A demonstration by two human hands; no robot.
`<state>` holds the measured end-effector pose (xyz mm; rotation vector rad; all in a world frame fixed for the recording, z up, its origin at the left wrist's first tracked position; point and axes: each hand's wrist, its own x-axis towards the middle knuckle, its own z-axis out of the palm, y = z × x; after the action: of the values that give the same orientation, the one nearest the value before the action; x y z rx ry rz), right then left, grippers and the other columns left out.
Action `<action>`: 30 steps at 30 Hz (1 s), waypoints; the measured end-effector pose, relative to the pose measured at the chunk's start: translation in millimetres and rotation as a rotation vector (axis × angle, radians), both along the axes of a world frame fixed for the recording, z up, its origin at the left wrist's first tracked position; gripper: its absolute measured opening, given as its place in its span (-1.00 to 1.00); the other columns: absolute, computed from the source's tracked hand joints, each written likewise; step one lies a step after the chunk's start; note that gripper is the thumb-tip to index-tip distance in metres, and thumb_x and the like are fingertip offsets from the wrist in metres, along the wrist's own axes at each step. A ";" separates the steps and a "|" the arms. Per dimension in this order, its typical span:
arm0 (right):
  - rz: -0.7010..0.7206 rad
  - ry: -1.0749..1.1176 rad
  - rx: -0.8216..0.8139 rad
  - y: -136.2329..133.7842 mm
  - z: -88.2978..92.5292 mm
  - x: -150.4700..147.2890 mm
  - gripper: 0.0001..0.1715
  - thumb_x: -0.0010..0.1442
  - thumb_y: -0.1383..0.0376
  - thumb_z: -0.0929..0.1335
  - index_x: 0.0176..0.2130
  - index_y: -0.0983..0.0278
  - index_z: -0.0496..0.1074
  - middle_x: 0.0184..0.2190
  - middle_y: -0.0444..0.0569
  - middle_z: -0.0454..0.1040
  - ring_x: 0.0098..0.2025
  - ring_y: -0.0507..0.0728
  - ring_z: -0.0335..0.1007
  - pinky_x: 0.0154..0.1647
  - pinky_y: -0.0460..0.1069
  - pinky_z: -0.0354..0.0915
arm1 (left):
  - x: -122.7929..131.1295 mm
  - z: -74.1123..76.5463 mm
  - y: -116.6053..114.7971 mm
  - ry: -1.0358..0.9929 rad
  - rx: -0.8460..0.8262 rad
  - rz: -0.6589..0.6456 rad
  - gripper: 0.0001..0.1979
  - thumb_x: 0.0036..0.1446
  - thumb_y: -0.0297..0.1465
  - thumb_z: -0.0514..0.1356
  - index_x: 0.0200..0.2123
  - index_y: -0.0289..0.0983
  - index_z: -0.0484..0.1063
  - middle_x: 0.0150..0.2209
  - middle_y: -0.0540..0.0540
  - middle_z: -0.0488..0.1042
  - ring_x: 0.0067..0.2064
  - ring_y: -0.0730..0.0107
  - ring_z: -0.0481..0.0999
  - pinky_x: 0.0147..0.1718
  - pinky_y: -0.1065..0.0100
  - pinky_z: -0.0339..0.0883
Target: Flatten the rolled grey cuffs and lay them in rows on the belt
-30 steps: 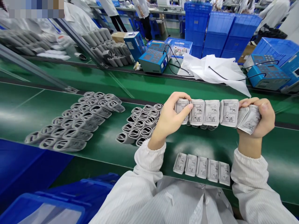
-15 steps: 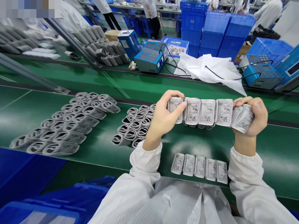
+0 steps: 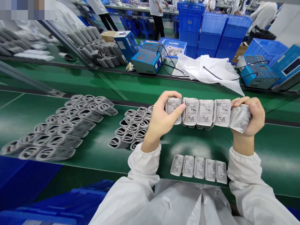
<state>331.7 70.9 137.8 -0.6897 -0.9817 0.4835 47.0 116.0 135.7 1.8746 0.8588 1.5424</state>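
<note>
A row of several rolled grey blood pressure cuffs (image 3: 206,112) with printed diagrams is held up above the green bench, squeezed end to end between my hands. My left hand (image 3: 164,117) is closed on the left end, thumb across the front of the outermost cuff. At the other end, my right hand (image 3: 253,117) wraps around the last cuff, which tilts away from its neighbours. Below them, near the bench's front edge, lies another row of flat-faced cuffs (image 3: 199,167), printed sides up. Left of my left hand stands a block of rolled cuffs (image 3: 133,127), open ends toward me.
A larger group of rolled cuffs (image 3: 67,125) lies on the green bench (image 3: 98,156) at the left. Beyond the ledge are blue control boxes (image 3: 147,57), white sheets (image 3: 208,68) with a black cable, and stacked blue crates (image 3: 211,34). Blue bins (image 3: 58,203) stand lower left.
The view has shifted slightly, so most things appear a little further left. Both hands keep the same hold on the row of cuffs.
</note>
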 end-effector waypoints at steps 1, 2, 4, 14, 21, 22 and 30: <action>0.000 -0.001 -0.001 0.1 -0.3 0.3 -0.57 0.27 0.05 0.48 -0.51 0.13 0.36 -0.47 -0.05 0.52 -0.43 0.24 0.46 -0.40 0.15 0.38 | 0.1 -0.2 0.0 -0.001 -0.004 0.000 -0.69 0.34 -0.10 0.46 -0.01 -0.12 0.60 -0.01 -0.11 0.65 0.04 0.10 0.65 0.08 0.13 0.57; 0.001 -0.004 -0.003 0.0 -0.6 0.5 -0.56 0.26 0.03 0.49 -0.51 0.13 0.35 -0.46 -0.05 0.51 -0.42 0.24 0.47 -0.40 0.15 0.38 | 0.2 -0.4 -0.1 -0.002 -0.007 0.000 -0.68 0.32 -0.10 0.48 -0.01 -0.12 0.60 -0.01 -0.11 0.64 0.04 0.11 0.64 0.08 0.13 0.57; -0.004 -0.015 -0.005 -0.4 -0.9 0.6 -0.52 0.26 0.00 0.51 -0.51 0.13 0.34 -0.46 -0.04 0.49 -0.42 0.24 0.47 -0.40 0.17 0.40 | 0.2 -0.9 0.1 -0.006 -0.011 -0.002 -0.65 0.28 -0.10 0.50 0.00 -0.12 0.60 -0.01 -0.10 0.64 0.03 0.11 0.64 0.08 0.13 0.58; -0.003 -0.011 -0.009 -0.7 0.6 -1.0 -0.57 0.29 0.06 0.45 -0.51 0.15 0.32 -0.46 -0.05 0.51 -0.42 0.22 0.46 -0.40 0.14 0.38 | 0.2 -3.6 2.8 -0.025 -0.032 -0.010 -0.66 0.27 -0.14 0.52 0.00 -0.12 0.61 -0.02 -0.09 0.63 0.03 0.13 0.64 0.05 0.16 0.57; 0.007 -0.012 -0.013 -2.3 0.9 -1.8 -0.56 0.28 0.06 0.47 -0.51 0.14 0.33 -0.45 -0.04 0.51 -0.41 0.24 0.46 -0.38 0.15 0.37 | 0.2 -3.5 3.7 -0.020 -0.029 -0.010 -0.67 0.28 -0.15 0.50 0.00 -0.13 0.59 0.04 -0.12 0.66 0.09 0.09 0.66 0.11 0.12 0.56; 0.007 -0.011 -0.011 -2.4 1.0 -1.7 -0.57 0.28 0.06 0.47 -0.51 0.13 0.34 -0.45 -0.05 0.52 -0.41 0.24 0.46 -0.38 0.15 0.37 | 0.1 -3.5 3.8 -0.021 -0.032 -0.015 -0.68 0.28 -0.16 0.50 0.00 -0.13 0.59 0.07 -0.13 0.67 0.11 0.08 0.66 0.14 0.11 0.55; 0.040 0.013 0.014 -1.7 -0.6 0.1 -0.63 0.33 0.12 0.45 -0.49 0.12 0.43 -0.44 -0.04 0.56 -0.40 0.25 0.48 -0.37 0.15 0.37 | -0.2 -1.1 1.6 0.040 -0.046 0.014 -0.71 0.27 -0.21 0.46 -0.01 -0.13 0.56 0.13 -0.13 0.69 0.19 0.03 0.68 0.20 0.07 0.56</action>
<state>331.8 69.2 137.2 -0.6540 -0.9874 0.5153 46.8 117.6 134.6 1.8754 0.9196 1.4858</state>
